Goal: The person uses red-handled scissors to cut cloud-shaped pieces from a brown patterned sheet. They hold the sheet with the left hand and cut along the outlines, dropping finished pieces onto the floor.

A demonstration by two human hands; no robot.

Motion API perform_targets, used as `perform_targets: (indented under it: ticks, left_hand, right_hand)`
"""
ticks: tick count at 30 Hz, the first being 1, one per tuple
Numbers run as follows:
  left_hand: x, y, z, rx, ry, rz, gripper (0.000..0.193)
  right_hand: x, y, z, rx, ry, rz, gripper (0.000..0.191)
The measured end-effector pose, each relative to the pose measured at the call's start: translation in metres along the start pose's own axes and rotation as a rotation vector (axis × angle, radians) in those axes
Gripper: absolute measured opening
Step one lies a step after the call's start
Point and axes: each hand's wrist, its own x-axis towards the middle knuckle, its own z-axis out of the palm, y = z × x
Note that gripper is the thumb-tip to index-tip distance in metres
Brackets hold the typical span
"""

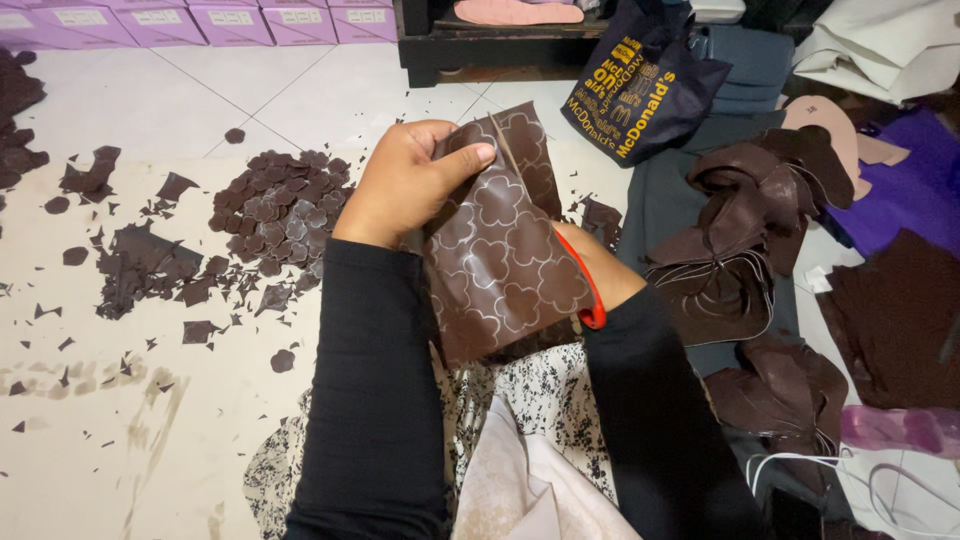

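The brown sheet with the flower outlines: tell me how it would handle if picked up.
The brown sheet probably flops: it curves and folds where the left hand pinches its top. It looks thin, so likely light, like the flat cut flower pieces piled on the floor. Its slight sheen hints at a smooth, maybe slippery face.

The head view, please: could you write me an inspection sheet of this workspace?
Surface: pale floor, littered with brown offcuts.
Job's things: brown sheet marked with flower outlines; pile of cut flowers.
Clutter: brown scraps; leftover sheets; dark tote bag.
Grippers: left hand pinches the sheet's top; right hand mostly hidden behind it, red scissor handle showing.
Cables: white cord.
Surroundings: lilac boxes; dark shelf.
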Motion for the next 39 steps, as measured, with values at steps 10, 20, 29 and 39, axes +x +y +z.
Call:
perform_targets:
  ticks: [10, 20, 29, 39]
  left_hand:
    - [0.017, 0.052, 0.04, 0.001, 0.027, 0.042, 0.019]
    - [0.023, -0.001, 0.024, -0.022, 0.05, 0.047, 0.019]
    - [0.029, -0.011, 0.02, -0.051, 0.049, 0.064, 0.02]
    - [0.031, -0.017, 0.016, -0.121, 0.027, 0.06, 0.018]
  right_hand:
    - [-0.022, -0.041, -0.028, -0.052, 0.058, -0.081, 0.029]
    - [0.011, 0.0, -0.035, -0.245, 0.144, -0.185, 0.026]
    - [0.018, 0.011, -0.032, -0.15, 0.166, -0.216, 0.028]
    - [0.03, 0.014, -0.032, -0.213, 0.184, -0.153, 0.028]
